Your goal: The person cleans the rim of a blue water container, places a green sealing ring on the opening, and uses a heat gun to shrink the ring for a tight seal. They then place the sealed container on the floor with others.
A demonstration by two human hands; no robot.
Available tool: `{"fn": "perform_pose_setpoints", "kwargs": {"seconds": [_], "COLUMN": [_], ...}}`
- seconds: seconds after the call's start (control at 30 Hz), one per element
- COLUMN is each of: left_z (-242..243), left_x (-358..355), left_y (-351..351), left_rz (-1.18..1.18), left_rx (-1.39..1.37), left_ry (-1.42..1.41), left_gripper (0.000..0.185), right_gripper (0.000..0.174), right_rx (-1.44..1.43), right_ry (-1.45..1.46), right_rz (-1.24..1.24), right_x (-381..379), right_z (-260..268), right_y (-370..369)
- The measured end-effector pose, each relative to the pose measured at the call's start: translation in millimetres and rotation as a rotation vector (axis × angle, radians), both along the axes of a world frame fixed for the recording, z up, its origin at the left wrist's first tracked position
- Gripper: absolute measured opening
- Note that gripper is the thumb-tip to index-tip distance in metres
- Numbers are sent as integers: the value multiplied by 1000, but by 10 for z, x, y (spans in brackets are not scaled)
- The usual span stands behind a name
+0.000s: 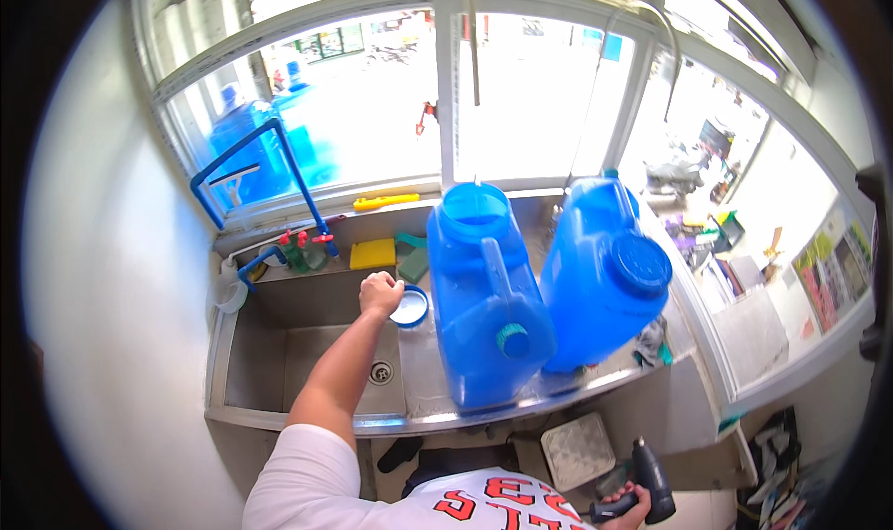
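My left hand (381,293) reaches over the sink's right edge, its curled fingers gripping the left rim of a round blue lid (413,308). The lid's pale inner face is turned up, and my fingertips are partly hidden. My right hand (629,508) holds a black heat gun (652,484) by its handle, low at the right, nozzle pointing up. On the steel counter, right of the lid, stands a blue plastic water container (481,300) with an uncovered wide mouth and a small teal cap. Beside it, a second blue water container (586,306) has its round lid on.
A steel sink basin (307,341) lies left. Behind it are blue pipes with red-handled taps (322,239), a yellow sponge (372,253) and a green scouring pad (414,265). A metal pipe (475,55) hangs before the window. Below the counter sits a pale square stool (578,450).
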State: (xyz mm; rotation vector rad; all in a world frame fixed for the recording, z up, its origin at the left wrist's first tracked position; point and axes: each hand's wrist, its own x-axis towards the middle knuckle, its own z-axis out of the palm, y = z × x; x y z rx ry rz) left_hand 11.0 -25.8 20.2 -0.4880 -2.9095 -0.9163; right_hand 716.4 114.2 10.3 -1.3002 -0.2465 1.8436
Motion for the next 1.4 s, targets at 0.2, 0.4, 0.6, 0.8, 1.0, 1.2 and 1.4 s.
{"fn": "perform_pose_setpoints", "kwargs": {"seconds": [0.2,0.4,0.6,0.8,1.0,1.2,1.4], "left_z": [-20,75,-93,-213,584,1635,2540], "left_x": [-350,-928,-1370,-1488,-803,-291,540], "left_y": [269,598,729,574,-66,-684,-563], "left_rz": [-58,-371,-543,-562,-226,-560,-957], "left_rx": [-363,-679,-821,-147,846,1101,1080], "left_ry": [36,27,77,380,-41,-173,-95], "left_gripper": [37,42,47,25,25,19,28], "right_gripper": [18,17,21,25,24,22,29], "right_rx": [-45,-39,-92,-114,-5,550,987], "right_ry": [-75,-206,-337,-155,-190,-278,31], "right_rz": [-11,-43,-140,-61,-216,-267,-87], "right_x": [8,-278,-815,-1142,-1539,-1734,-2043], "right_z": [48,202,254,256,675,1287,2021], "right_y": [89,-248,-737,-1042,-1206,-1025,-673]}}
